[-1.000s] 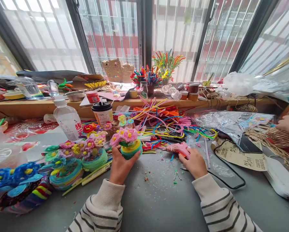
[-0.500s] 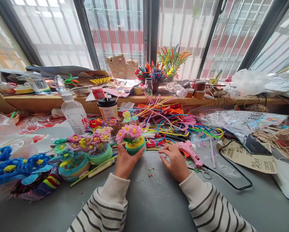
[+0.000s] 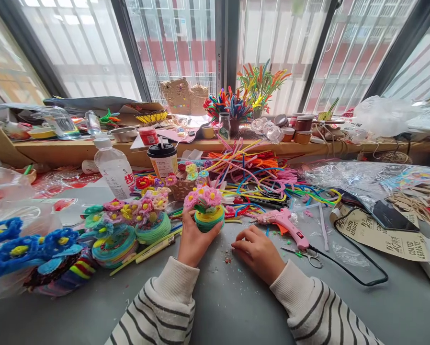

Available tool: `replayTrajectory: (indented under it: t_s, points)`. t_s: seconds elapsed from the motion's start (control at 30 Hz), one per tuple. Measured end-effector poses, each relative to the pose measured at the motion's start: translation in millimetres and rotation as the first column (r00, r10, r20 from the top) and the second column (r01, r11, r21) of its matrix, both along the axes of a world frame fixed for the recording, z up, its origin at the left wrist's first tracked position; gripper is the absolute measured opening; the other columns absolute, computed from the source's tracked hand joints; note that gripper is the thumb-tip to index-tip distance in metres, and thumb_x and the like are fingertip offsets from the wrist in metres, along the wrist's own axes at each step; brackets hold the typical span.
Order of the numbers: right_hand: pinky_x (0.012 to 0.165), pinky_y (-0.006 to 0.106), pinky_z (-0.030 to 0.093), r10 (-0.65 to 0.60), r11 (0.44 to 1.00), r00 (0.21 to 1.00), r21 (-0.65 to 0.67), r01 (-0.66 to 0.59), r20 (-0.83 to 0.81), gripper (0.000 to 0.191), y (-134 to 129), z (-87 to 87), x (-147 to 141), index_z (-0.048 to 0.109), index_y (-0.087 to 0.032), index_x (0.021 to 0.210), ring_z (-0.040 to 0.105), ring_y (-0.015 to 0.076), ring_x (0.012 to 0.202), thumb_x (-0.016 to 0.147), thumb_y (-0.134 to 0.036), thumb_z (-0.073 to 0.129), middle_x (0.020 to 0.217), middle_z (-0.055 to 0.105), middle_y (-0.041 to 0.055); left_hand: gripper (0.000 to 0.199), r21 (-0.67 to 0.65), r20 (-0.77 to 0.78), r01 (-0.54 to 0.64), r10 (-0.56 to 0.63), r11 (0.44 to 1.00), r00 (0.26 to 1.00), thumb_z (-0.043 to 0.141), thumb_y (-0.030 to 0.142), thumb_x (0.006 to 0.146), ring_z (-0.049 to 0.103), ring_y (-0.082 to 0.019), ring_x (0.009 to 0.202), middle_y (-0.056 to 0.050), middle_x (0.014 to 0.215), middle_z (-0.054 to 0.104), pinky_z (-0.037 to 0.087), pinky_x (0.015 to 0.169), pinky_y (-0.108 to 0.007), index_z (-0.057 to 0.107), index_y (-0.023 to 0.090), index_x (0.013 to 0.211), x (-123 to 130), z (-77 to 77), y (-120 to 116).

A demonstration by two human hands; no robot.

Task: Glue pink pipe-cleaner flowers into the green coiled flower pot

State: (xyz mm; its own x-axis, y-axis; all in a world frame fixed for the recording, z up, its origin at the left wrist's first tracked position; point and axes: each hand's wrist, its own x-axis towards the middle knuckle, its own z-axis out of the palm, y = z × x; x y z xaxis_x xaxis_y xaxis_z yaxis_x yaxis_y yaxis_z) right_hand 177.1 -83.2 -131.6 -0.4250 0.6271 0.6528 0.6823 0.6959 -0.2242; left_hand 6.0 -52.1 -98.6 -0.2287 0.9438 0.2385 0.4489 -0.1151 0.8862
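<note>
My left hand (image 3: 193,241) is closed around a small pot of pipe-cleaner flowers (image 3: 209,221). Its base is green with a yellow top, and pink flowers stand on it. To the right, my right hand (image 3: 260,253) rests low over the tabletop, fingers loosely bent and a little apart, with nothing visible in them. Just left of its fingertips lie small beads or crumbs (image 3: 228,260). Beyond this hand is a pink glue gun (image 3: 286,225), and scissors (image 3: 310,258) lie to its right.
More pipe-cleaner flower pots (image 3: 152,229) stand at the left, beside a marker pen (image 3: 155,250). A plastic bottle (image 3: 113,167) and a lidded cup (image 3: 162,160) are behind them. Loose pipe cleaners (image 3: 253,172) lie piled at the back. A black cord (image 3: 358,275) loops near abrasive paper (image 3: 376,235).
The view has shifted slightly, moving most things right in the picture. My right hand has lowered toward the crumbs, its fingers more bent. My left hand still holds the flower pot.
</note>
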Motion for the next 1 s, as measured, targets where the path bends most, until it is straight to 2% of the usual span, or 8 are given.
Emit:
replayTrajectory:
  t_s: [0.13,0.23,0.37,0.47,0.63,0.73,0.9,1.0]
  points:
    - [0.063,0.027,0.042,0.054,0.998,0.998,-0.015,-0.054,-0.019,0.009,-7.1,1.3,-4.1,0.064,-0.019,0.08,0.047,0.0138,0.071,0.075,-0.02,0.056,0.075,0.061,0.0029,0.082,-0.017,-0.022,0.016,-0.016,1.0,1.0,0.066,0.046,0.05,0.046,-0.029,0.105,-0.009,0.103,0.044,0.037,0.087,-0.047,0.023,0.018,0.113,-0.4,-0.8,-0.4]
    - [0.063,0.028,0.041,0.089,0.996,0.996,0.007,-0.09,0.028,0.007,-12.4,1.9,-10.7,0.063,-0.021,0.079,0.047,0.0142,0.072,0.074,-0.024,0.058,0.076,0.061,0.0015,0.082,-0.023,-0.062,0.029,-0.03,0.999,0.998,0.065,0.047,0.051,0.046,-0.028,0.104,-0.01,0.104,0.044,0.037,0.087,-0.047,0.022,0.016,0.114,-0.3,-0.7,-0.7]
    - [0.061,0.028,0.038,0.068,0.996,0.994,0.049,-0.072,0.081,0.007,-14.5,1.3,-17.1,0.063,-0.021,0.074,0.046,0.0147,0.071,0.075,-0.021,0.056,0.074,0.061,0.0013,0.081,-0.011,-0.078,0.023,-0.024,1.0,0.997,0.065,0.047,0.051,0.046,-0.027,0.103,-0.009,0.104,0.043,0.038,0.086,-0.046,0.023,0.017,0.113,0.3,-1.8,-0.6]
    - [0.061,0.028,0.039,0.049,0.997,0.997,0.057,-0.052,0.054,0.009,-13.0,0.3,-15.6,0.063,-0.02,0.073,0.045,0.0144,0.069,0.075,-0.017,0.054,0.072,0.061,0.0015,0.081,-0.004,-0.061,0.028,-0.028,1.0,0.998,0.066,0.046,0.051,0.047,-0.027,0.102,-0.009,0.104,0.043,0.037,0.086,-0.046,0.022,0.019,0.114,0.4,-2.8,-0.4]
    - [0.062,0.027,0.042,0.023,0.997,0.994,-0.069,-0.031,-0.104,0.009,-10.4,1.2,-4.0,0.063,-0.018,0.076,0.048,0.0135,0.069,0.075,-0.017,0.055,0.072,0.06,0.0031,0.083,-0.015,-0.034,0.028,-0.028,1.0,0.999,0.067,0.046,0.05,0.047,-0.027,0.101,-0.009,0.104,0.043,0.037,0.085,-0.045,0.023,0.019,0.116,0.0,-3.2,-0.2]
    - [0.065,0.029,0.043,-0.034,0.99,0.984,-0.138,0.009,-0.178,0.01,-10.1,2.4,2.9,0.064,-0.019,0.075,0.05,0.0138,0.069,0.076,-0.019,0.053,0.071,0.06,0.0032,0.086,-0.035,-0.044,0.037,-0.038,0.999,0.998,0.066,0.047,0.051,0.047,-0.026,0.101,-0.009,0.106,0.043,0.038,0.085,-0.044,0.021,0.018,0.118,-0.4,-3.4,-0.3]
    - [0.064,0.03,0.043,-0.097,0.978,0.977,-0.203,0.058,-0.19,0.011,-10.5,1.5,6.6,0.063,-0.018,0.071,0.051,0.0148,0.07,0.077,-0.02,0.053,0.072,0.059,0.0039,0.087,-0.057,-0.053,0.035,-0.038,0.998,0.998,0.066,0.046,0.052,0.044,-0.027,0.106,-0.01,0.109,0.042,0.036,0.087,-0.044,0.019,0.017,0.12,-0.6,-2.8,-1.1]
    - [0.065,0.03,0.043,-0.115,0.978,0.979,-0.192,0.082,-0.167,0.011,-11.2,1.3,5.7,0.063,-0.018,0.074,0.05,0.0152,0.071,0.076,-0.017,0.052,0.073,0.059,0.0043,0.088,-0.05,-0.064,0.047,-0.05,0.998,0.997,0.065,0.046,0.053,0.044,-0.027,0.107,-0.011,0.109,0.042,0.036,0.087,-0.045,0.017,0.016,0.121,-0.4,-1.8,-1.3]
